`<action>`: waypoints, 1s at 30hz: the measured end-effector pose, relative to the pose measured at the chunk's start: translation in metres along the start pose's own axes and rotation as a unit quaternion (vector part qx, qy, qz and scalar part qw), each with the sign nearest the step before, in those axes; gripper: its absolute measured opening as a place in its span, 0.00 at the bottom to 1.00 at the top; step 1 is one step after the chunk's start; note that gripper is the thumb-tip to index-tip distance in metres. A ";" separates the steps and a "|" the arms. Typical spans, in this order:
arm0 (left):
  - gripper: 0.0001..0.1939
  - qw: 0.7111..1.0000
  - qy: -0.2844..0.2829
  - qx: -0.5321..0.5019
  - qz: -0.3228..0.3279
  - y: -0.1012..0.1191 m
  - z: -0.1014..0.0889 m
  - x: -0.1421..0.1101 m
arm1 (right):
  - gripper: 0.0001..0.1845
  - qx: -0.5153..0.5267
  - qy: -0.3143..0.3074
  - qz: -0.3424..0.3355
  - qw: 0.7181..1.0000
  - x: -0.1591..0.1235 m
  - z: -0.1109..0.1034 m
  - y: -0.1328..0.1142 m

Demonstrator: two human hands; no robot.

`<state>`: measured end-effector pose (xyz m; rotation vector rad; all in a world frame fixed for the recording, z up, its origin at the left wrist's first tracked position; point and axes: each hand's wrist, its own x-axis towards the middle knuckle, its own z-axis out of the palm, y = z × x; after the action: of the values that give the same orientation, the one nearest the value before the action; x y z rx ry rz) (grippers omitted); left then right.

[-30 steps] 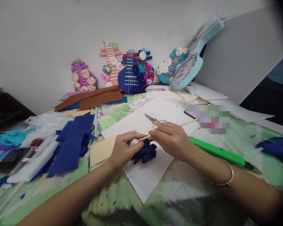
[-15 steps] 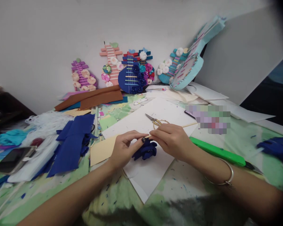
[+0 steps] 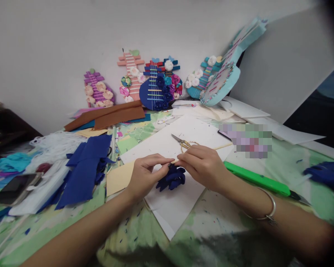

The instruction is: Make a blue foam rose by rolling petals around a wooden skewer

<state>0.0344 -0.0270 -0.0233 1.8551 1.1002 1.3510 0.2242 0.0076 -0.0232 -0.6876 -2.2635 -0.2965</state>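
A dark blue crepe-paper flower (image 3: 171,178) hangs below my fingertips, over a white sheet (image 3: 171,215). My left hand (image 3: 147,174) pinches at the flower's upper edge, thumb and forefinger closed where it meets a thin wooden stick (image 3: 224,146). Close beside it, my right hand (image 3: 201,165) has its fingers closed on the stick, which runs out behind the knuckles to the right. The exact join of flower and stick is hidden by my fingers. Just beyond my right hand, gold-handled scissors (image 3: 183,142) lie on the sheet.
A green utility knife (image 3: 257,178) lies right with its blade out. Blue crepe paper (image 3: 82,170), a phone (image 3: 15,189) and white cord (image 3: 57,144) are at left. Decorated guitar shapes, one dark blue (image 3: 150,91), lean on the wall. More blue paper (image 3: 326,176) sits far right.
Both hands keep nearly the same place and grip. The flower has turned slightly beneath my fingers.
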 end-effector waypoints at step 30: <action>0.07 0.999 -0.008 -0.045 -0.011 -0.005 0.008 -0.003 | 0.09 0.131 -0.037 0.111 0.984 0.005 0.000 -0.008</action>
<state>0.0401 -0.0267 -0.0313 1.7813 1.0303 1.3489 0.2163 0.0031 -0.0198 -0.8112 -2.2168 0.1345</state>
